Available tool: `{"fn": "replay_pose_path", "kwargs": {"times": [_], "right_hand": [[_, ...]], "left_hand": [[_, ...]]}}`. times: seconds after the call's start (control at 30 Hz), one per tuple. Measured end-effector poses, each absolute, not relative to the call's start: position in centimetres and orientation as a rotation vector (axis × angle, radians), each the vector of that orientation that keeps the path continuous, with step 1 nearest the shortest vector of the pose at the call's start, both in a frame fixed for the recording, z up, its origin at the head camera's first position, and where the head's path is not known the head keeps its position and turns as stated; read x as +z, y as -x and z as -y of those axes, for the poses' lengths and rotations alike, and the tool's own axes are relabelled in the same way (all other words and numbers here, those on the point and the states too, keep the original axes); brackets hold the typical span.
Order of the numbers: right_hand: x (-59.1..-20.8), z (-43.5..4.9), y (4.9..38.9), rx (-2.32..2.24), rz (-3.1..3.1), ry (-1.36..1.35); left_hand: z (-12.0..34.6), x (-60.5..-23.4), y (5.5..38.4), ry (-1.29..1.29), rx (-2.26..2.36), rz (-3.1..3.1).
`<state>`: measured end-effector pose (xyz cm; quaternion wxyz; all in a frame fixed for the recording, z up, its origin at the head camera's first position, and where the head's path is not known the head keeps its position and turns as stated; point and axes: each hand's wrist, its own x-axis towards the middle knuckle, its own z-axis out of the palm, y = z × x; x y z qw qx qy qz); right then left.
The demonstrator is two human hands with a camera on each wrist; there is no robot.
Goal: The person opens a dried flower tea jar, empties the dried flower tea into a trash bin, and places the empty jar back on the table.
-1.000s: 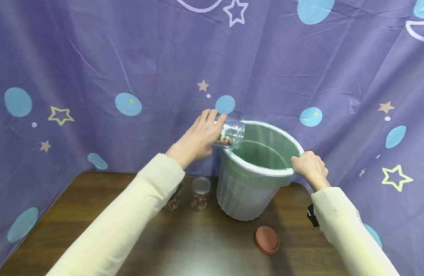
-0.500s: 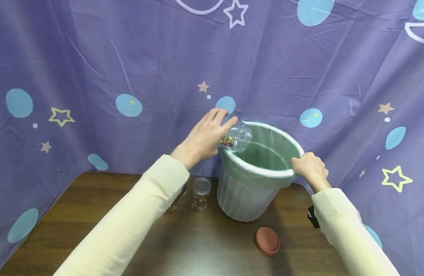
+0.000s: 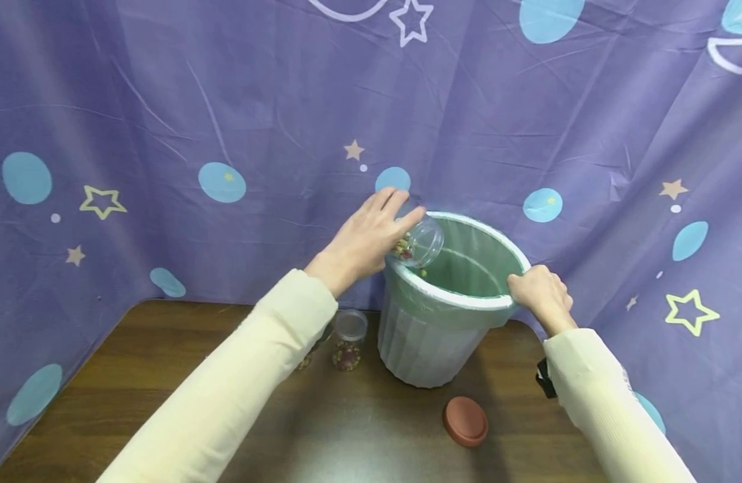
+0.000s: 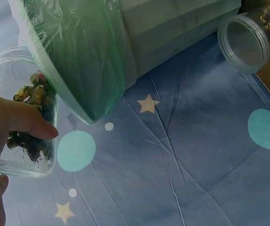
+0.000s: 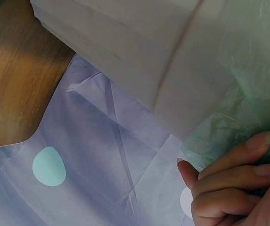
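My left hand (image 3: 365, 236) grips a clear jar (image 3: 428, 240) tipped on its side, its mouth over the left rim of a trash bin (image 3: 425, 349). Dried flower buds (image 4: 36, 94) lie inside the jar in the left wrist view. A small yellow-green bit (image 3: 423, 273) shows just below the jar's mouth, inside the bin. A thin green bag (image 4: 87, 66) lines the bin and folds over its white rim. On the bin's right side, my right hand (image 3: 541, 295) holds the rim, fingers curled over the bag's edge in the right wrist view.
A lidded clear jar (image 3: 348, 345) with dried buds stands left of the bin. Another jar (image 3: 304, 362) is mostly hidden behind the left sleeve. A reddish-brown round lid (image 3: 465, 420) lies on the wooden table (image 3: 371, 429) before the bin. A purple curtain (image 3: 274, 121) hangs close behind.
My left hand has moved right and tilted the jar further down over the bin. The buds have shifted toward its mouth. The right hand keeps its place on the rim.
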<state>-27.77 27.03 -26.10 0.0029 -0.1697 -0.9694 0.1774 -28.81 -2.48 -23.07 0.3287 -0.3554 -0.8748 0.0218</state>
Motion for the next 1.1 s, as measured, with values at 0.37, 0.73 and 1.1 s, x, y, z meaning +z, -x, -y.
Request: {"fn": "replay_pose_path", "kwargs": {"times": [0.37, 0.73, 1.1], "right_hand": [[-26.0, -27.1, 27.8, 0.548, 3.049, 0.536], [-26.0, -27.2, 27.9, 0.554, 3.057, 0.561], [-26.0, -26.9, 27.9, 0.563, 3.052, 0.553]], "left_hand": [[2.1, -23.2, 29.0, 0.981, 0.128, 2.174], [1.3, -23.3, 29.3, 1.063, 0.206, 2.048], [1.2, -23.5, 29.4, 1.061, 0.244, 2.083]]}}
